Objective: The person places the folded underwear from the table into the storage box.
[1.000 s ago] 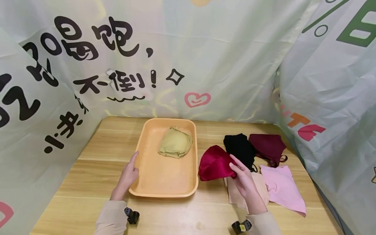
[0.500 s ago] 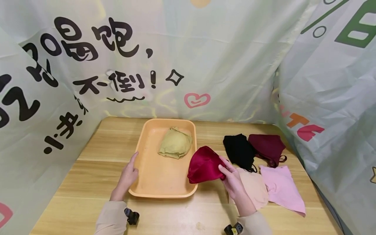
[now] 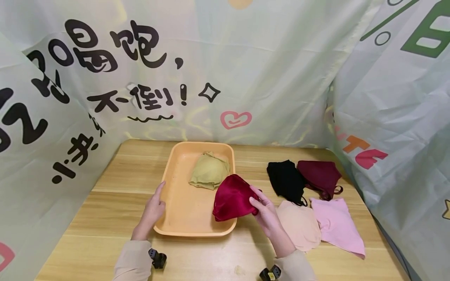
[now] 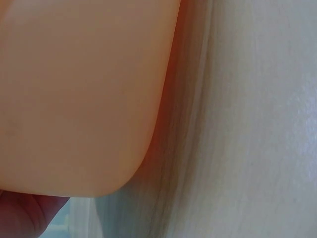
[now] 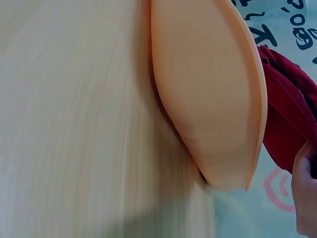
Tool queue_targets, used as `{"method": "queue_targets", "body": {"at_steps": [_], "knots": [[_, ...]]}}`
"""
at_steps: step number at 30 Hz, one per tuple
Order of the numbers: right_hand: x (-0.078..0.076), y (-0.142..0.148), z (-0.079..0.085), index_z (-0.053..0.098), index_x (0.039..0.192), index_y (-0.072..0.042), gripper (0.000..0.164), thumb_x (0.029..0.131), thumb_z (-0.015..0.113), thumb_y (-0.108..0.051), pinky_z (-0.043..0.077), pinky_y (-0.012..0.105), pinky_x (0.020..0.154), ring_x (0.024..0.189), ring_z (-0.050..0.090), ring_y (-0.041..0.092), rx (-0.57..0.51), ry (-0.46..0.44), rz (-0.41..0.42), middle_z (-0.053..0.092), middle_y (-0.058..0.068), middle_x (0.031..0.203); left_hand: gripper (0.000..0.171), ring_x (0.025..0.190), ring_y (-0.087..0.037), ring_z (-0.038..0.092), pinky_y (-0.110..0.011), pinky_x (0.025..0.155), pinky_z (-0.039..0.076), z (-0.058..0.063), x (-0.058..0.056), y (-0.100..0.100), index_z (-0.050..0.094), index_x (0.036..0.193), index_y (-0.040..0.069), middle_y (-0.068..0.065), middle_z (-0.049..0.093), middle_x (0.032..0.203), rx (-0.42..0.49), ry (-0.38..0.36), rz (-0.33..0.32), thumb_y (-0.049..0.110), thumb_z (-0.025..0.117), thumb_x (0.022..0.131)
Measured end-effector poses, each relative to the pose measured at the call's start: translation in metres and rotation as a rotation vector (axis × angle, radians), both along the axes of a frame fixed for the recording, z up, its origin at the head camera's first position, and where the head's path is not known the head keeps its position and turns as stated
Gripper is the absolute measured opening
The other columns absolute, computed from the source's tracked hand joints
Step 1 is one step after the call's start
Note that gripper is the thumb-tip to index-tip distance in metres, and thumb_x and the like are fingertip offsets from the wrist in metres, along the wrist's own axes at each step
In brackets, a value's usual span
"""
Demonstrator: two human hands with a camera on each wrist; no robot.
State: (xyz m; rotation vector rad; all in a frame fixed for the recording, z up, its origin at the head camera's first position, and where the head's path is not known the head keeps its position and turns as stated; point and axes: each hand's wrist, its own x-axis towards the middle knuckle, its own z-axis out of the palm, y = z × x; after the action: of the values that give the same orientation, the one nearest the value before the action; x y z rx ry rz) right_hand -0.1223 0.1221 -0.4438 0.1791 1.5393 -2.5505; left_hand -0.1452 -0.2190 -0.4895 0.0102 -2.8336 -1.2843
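Note:
In the head view my right hand (image 3: pixel 268 216) pinches a crimson satin bra (image 3: pixel 232 198), folded into a cup shape, between thumb and fingers. The bra overlaps the right rim of an orange tray (image 3: pixel 188 212). At the tray's left rim my left hand (image 3: pixel 152 210) holds the edge, its index finger stretched along it. A folded olive-green bra (image 3: pixel 209 169) lies in the tray's far right part. The right wrist view shows the crimson bra (image 5: pixel 287 109) beyond the tray wall (image 5: pixel 208 94). In the left wrist view part of my left hand (image 4: pixel 25 213) meets the tray's outer wall (image 4: pixel 84 99).
On the table's right side lie a black bra (image 3: pixel 285 177) with thin straps, a maroon one (image 3: pixel 320 175), a beige cloth piece (image 3: pixel 299 224) and a pink cloth piece (image 3: pixel 339 222). Printed curtains (image 3: pixel 281 78) enclose the wooden table (image 3: pixel 116 187) at the back and sides.
My right hand has carried the crimson bra leftward, from beside the tray to over its right part, uncovering more of the beige piece. The left hand and tray have stayed put.

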Motion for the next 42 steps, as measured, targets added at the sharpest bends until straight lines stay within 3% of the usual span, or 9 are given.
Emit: {"method": "queue_targets", "body": {"at_steps": [6, 17, 25, 32, 36, 38, 42], "knots": [[-0.001, -0.011, 0.000, 0.051, 0.128, -0.008, 0.041, 0.088, 0.051, 0.001, 0.047, 0.017, 0.065, 0.081, 0.058, 0.007, 0.009, -0.001, 0.042, 0.053, 0.001, 0.110, 0.066, 0.091, -0.037, 0.050, -0.046, 0.079, 0.044, 0.000, 0.001, -0.001, 0.021, 0.142, 0.000, -0.037, 0.037, 0.131, -0.005, 0.022, 0.002, -0.012, 0.039, 0.080], [-0.004, -0.026, -0.005, 0.051, 0.127, -0.009, 0.043, 0.086, 0.054, 0.001, 0.050, 0.019, 0.067, 0.084, 0.059, 0.010, 0.042, -0.012, 0.070, 0.056, 0.002, 0.111, 0.067, 0.105, -0.041, 0.046, -0.053, 0.090, 0.040, 0.000, -0.001, -0.001, 0.017, 0.144, 0.002, -0.035, 0.031, 0.137, 0.011, -0.011, -0.005, -0.010, 0.038, 0.082], [-0.006, -0.036, -0.005, 0.043, 0.133, -0.004, 0.049, 0.086, 0.055, 0.001, 0.049, 0.018, 0.068, 0.082, 0.059, 0.009, 0.097, -0.017, 0.132, 0.057, 0.002, 0.106, 0.066, 0.099, -0.040, 0.048, -0.050, 0.086, 0.042, 0.001, 0.000, 0.000, 0.019, 0.143, 0.001, -0.036, 0.033, 0.135, -0.001, -0.003, -0.005, -0.011, 0.038, 0.081], [-0.004, -0.041, -0.007, 0.040, 0.134, 0.000, 0.052, 0.085, 0.056, 0.001, 0.049, 0.018, 0.069, 0.085, 0.057, 0.007, 0.162, 0.012, 0.165, 0.055, 0.002, 0.110, 0.066, 0.106, -0.041, 0.046, -0.053, 0.091, 0.041, 0.001, -0.001, 0.001, 0.017, 0.144, 0.002, -0.035, 0.031, 0.137, 0.008, -0.018, -0.005, -0.011, 0.037, 0.083], [-0.004, -0.041, -0.009, 0.044, 0.132, 0.000, 0.050, 0.084, 0.058, -0.002, 0.048, 0.018, 0.071, 0.090, 0.055, 0.008, 0.214, 0.063, 0.165, 0.052, 0.007, 0.118, 0.066, 0.096, -0.038, 0.049, -0.048, 0.083, 0.044, 0.000, -0.001, 0.003, 0.018, 0.144, 0.001, -0.036, 0.034, 0.135, 0.000, 0.005, -0.010, -0.011, 0.039, 0.082], [-0.004, -0.042, -0.010, 0.045, 0.131, 0.000, 0.050, 0.083, 0.059, -0.003, 0.048, 0.018, 0.075, 0.096, 0.053, 0.010, 0.253, 0.088, 0.168, 0.050, 0.011, 0.124, 0.066, 0.082, -0.034, 0.051, -0.043, 0.075, 0.046, 0.000, -0.001, 0.002, 0.019, 0.143, 0.001, -0.036, 0.038, 0.131, 0.002, 0.016, -0.015, -0.011, 0.039, 0.082], [-0.004, -0.046, -0.011, 0.046, 0.129, 0.001, 0.048, 0.083, 0.059, -0.004, 0.045, 0.019, 0.083, 0.103, 0.050, 0.014, 0.364, 0.142, 0.185, 0.048, 0.017, 0.128, 0.066, 0.056, -0.020, 0.040, -0.032, 0.057, 0.042, 0.001, 0.000, 0.001, 0.020, 0.143, 0.000, -0.037, 0.043, 0.125, 0.020, 0.020, -0.016, -0.012, 0.040, 0.081]]}}
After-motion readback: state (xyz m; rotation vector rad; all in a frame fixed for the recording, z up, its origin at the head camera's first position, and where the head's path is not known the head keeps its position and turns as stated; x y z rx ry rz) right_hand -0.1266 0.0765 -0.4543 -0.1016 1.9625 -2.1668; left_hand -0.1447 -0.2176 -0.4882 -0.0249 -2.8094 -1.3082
